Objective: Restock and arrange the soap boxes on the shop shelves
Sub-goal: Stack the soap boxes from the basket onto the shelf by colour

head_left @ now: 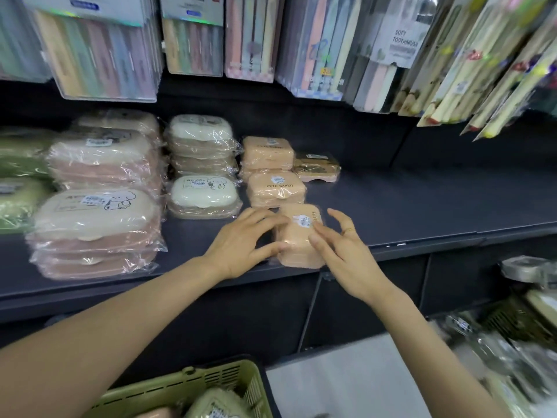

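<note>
The soap boxes (298, 233) are seen to be smooth matt plastic, sealed in glossy, crinkled clear film with white paper stickers. The shelf (422, 200) is finished in dark matt paint. The basket (211, 384) is moulded green plastic, slotted. The toothbrush packs (193, 34) are glossy.

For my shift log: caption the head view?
Both hands, left and right, set a peach soap box at the shelf front.

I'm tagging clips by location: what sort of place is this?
Most likely a household-goods shop: price-stickered, plastic-wrapped orange soap boxes on a dark display shelf, hanging packs labelled soft toothbrush above, and a green plastic stock basket.
</note>
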